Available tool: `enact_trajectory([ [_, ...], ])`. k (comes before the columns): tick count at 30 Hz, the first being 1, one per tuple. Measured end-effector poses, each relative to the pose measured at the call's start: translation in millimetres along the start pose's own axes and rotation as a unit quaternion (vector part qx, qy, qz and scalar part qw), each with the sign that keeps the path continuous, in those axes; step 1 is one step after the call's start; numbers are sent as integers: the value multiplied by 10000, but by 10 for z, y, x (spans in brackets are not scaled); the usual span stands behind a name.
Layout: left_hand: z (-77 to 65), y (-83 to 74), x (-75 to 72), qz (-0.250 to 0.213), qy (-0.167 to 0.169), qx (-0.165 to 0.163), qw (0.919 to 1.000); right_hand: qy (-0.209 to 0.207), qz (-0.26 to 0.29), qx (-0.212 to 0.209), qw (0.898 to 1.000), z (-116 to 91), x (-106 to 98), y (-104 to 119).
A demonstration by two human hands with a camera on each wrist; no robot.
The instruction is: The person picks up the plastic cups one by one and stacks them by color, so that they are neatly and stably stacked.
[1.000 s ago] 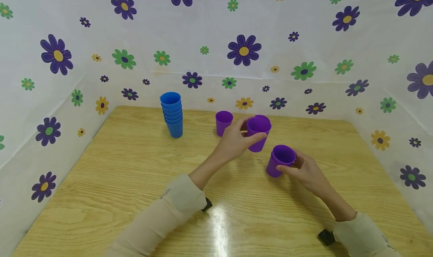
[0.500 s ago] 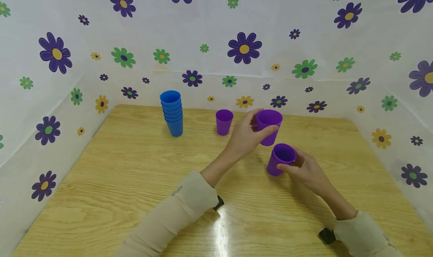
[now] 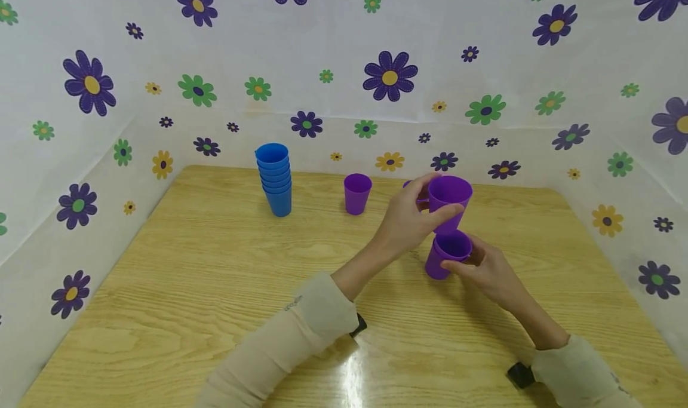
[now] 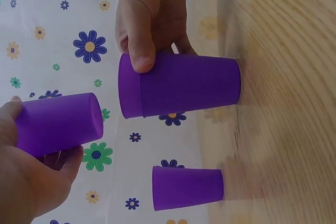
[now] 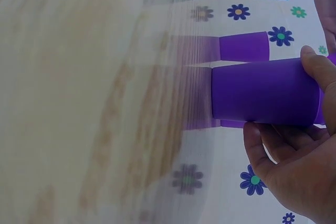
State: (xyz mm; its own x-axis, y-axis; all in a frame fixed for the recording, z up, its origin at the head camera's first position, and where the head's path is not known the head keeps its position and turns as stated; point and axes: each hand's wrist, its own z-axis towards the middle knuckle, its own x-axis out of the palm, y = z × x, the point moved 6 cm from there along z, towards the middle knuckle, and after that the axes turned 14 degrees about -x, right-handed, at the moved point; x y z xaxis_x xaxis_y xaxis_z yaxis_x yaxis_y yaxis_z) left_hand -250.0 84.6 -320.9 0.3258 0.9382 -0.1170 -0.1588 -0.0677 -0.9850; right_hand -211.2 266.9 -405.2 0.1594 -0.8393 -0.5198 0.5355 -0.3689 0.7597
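Observation:
My left hand (image 3: 411,217) holds a purple cup (image 3: 454,194) upright in the air, thumb on the near side and fingers behind. Right under it, my right hand (image 3: 486,270) grips a pair of nested purple cups (image 3: 438,264), whose double rim shows in the left wrist view. This stack stands on the table, and the lifted cup's base overlaps its mouth in the head view. In the left wrist view the lifted cup (image 4: 63,121) is apart from the stack (image 4: 189,85). Part of another purple rim (image 3: 407,184) peeks out behind my left hand.
Another purple cup (image 3: 357,194) stands upright near the back of the wooden table (image 3: 188,288). Left of it rises a tall stack of nested blue cups (image 3: 276,181). A white flowered cloth (image 3: 344,31) surrounds the table's back and sides.
My left hand has carried its purple cup to the right, from beside the stack to over it. The right hand and its stack have stayed in place.

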Motion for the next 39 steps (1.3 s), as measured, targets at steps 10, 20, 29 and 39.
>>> enact_trajectory([
  [10, -20, 74, 203, 139, 363, -266, 9989, 55, 10, -34, 10000, 17, 8, -5],
  [20, -33, 166, 304, 323, 602, -242, 9974, 44, -39, -239, 9997, 15, 12, 26],
  [29, -47, 230, 331, 539, 650, -239, 9961, 6, -167, -70, 9998, 16, 12, 35],
  [39, -59, 244, 351, 797, 699, -117, 9943, -9, -333, -112, 9994, 19, 8, 58],
])
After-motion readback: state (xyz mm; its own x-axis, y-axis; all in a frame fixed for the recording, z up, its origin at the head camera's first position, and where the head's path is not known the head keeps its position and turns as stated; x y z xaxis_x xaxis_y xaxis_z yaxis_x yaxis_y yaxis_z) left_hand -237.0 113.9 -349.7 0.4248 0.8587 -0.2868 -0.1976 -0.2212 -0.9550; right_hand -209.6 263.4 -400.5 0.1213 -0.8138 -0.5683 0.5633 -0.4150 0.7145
